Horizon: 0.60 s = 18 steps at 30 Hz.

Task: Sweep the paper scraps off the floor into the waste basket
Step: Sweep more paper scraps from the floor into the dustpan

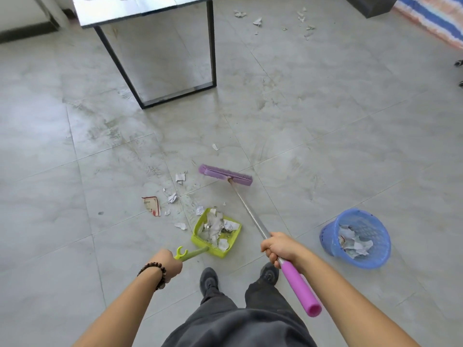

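A: What is seen at the lower left of the frame?

B: The left hand (pixel 172 265), with a dark beaded bracelet (pixel 155 271) on its wrist, is curled round the long green handle of a lime-green plastic dustpan (pixel 199 225). The pan is set on the grey tiled floor (pixel 75 146) at lower centre, and torn paper is heaped inside it.

A: Where is the loose paper found?

B: White torn paper scraps (pixel 172 196) are scattered on the tiles just left of and above the dustpan, with a larger red-and-white torn piece (pixel 151 205) farthest left. More scraps are seen at the top, right of centre, beyond the black-framed table (pixel 211 46).

A: And further right?

B: A purple-headed broom with a metal shaft (pixel 225 174) is held with its head at the floor above the dustpan, apart from it. The shaft is gripped by the right hand (pixel 278 247), just above the pink foam grip. At the right, a blue plastic mesh waste basket (pixel 330 234) is seen on the floor with paper inside, well apart from the dustpan.
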{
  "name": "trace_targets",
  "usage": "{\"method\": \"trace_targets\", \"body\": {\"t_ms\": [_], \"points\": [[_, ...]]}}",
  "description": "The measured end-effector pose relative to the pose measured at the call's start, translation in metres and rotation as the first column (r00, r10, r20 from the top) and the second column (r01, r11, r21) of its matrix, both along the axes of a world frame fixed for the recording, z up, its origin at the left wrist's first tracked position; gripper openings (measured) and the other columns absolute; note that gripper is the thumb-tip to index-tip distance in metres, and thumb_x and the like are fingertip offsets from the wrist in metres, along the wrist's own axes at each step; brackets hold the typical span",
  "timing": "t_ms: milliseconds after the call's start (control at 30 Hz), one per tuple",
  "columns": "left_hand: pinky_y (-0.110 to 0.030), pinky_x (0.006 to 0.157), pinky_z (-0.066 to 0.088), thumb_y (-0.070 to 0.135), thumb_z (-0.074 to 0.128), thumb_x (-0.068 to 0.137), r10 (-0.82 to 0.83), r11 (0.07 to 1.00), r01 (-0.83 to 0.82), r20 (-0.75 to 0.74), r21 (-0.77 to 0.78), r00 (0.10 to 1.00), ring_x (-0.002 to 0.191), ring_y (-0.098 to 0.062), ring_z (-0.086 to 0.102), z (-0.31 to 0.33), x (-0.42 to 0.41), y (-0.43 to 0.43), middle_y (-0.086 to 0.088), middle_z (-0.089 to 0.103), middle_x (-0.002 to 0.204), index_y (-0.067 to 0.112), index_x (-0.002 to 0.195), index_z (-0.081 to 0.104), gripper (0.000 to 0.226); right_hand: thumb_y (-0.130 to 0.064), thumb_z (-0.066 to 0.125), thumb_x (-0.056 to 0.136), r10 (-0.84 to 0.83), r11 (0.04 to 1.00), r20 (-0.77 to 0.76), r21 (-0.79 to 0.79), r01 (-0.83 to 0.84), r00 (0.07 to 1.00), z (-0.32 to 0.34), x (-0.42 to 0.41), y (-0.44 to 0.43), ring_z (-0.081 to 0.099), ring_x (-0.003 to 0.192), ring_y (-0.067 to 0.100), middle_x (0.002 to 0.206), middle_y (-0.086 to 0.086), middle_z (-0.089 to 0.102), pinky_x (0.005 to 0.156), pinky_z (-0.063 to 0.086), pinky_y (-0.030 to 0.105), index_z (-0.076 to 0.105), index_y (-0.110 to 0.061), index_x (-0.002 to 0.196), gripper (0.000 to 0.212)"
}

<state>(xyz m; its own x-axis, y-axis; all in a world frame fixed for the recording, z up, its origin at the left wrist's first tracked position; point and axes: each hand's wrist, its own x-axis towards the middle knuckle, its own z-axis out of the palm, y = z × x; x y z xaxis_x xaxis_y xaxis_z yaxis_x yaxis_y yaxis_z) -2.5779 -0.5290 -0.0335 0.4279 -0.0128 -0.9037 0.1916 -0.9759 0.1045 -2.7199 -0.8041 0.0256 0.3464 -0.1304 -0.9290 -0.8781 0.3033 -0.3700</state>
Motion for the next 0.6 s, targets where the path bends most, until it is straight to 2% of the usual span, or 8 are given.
{"method": "trace_targets", "body": {"t_ms": [33,133,233,333,467,600], "points": [[-0.021,0.045,0.027,0.006,0.047,0.081,0.034,0.999,-0.034,0.002,-0.002,0.999,0.053,-0.02,0.034,-0.001,-0.004,0.011,-0.009,0.04,0.072,0.008,0.079,0.043,0.005,0.002,0.047,0.088,-0.004,1.0,-0.033,-0.013,0.004,0.999,-0.011,0.003,0.001,0.035,0.034,0.006,0.055,0.001,0.04,0.033,0.032,0.016,0.048,-0.007,0.088,0.009],[-0.021,0.046,0.026,0.005,0.048,0.08,0.138,0.99,-0.138,0.004,-0.011,0.99,0.051,-0.019,0.032,-0.001,-0.016,0.047,-0.009,0.039,0.072,0.008,0.08,0.044,0.005,0.0,0.044,0.092,-0.054,0.998,-0.134,-0.02,0.052,0.989,-0.046,0.011,0.005,0.036,0.034,0.009,0.055,0.004,0.04,0.034,0.036,0.016,0.046,-0.006,0.078,0.015],[-0.019,0.045,0.027,0.005,0.051,0.079,0.206,0.978,-0.206,0.025,0.0,0.978,0.05,-0.018,0.033,0.001,-0.027,0.081,-0.009,0.04,0.07,0.007,0.08,0.047,0.005,-0.003,0.041,0.092,0.048,0.995,-0.209,-0.079,-0.066,0.977,-0.073,0.021,0.017,0.041,0.039,0.015,0.055,0.009,0.045,0.038,0.04,0.019,0.048,-0.003,0.085,0.009],[-0.019,0.046,0.027,0.006,0.052,0.077,0.258,0.966,-0.259,0.04,0.018,0.965,0.051,-0.018,0.034,0.006,-0.037,0.112,-0.008,0.041,0.068,0.008,0.08,0.048,0.005,-0.007,0.035,0.09,0.136,0.973,-0.278,-0.141,-0.181,0.951,-0.09,0.026,0.042,0.038,0.043,0.016,0.058,0.01,0.046,0.041,0.035,0.018,0.048,-0.003,0.089,0.014],[-0.019,0.045,0.028,0.005,0.047,0.077,0.301,0.952,-0.302,0.042,0.044,0.953,0.052,-0.02,0.037,0.011,-0.046,0.146,-0.009,0.042,0.068,0.008,0.078,0.049,0.003,-0.002,0.031,0.084,0.209,0.944,-0.301,-0.187,-0.272,0.93,-0.1,0.035,0.07,0.034,0.035,0.017,0.05,0.01,0.042,0.041,0.029,0.019,0.048,-0.001,0.076,0.019],[-0.019,0.044,0.028,0.004,0.046,0.08,0.317,0.946,-0.318,0.037,0.059,0.948,0.051,-0.02,0.037,0.008,-0.046,0.165,-0.008,0.042,0.067,0.007,0.077,0.049,0.006,-0.004,0.028,0.087,0.201,0.962,-0.323,-0.113,-0.249,0.925,-0.09,0.048,0.098,0.027,0.032,0.012,0.057,0.006,0.035,0.04,0.024,0.015,0.046,-0.004,0.087,0.019]]}}
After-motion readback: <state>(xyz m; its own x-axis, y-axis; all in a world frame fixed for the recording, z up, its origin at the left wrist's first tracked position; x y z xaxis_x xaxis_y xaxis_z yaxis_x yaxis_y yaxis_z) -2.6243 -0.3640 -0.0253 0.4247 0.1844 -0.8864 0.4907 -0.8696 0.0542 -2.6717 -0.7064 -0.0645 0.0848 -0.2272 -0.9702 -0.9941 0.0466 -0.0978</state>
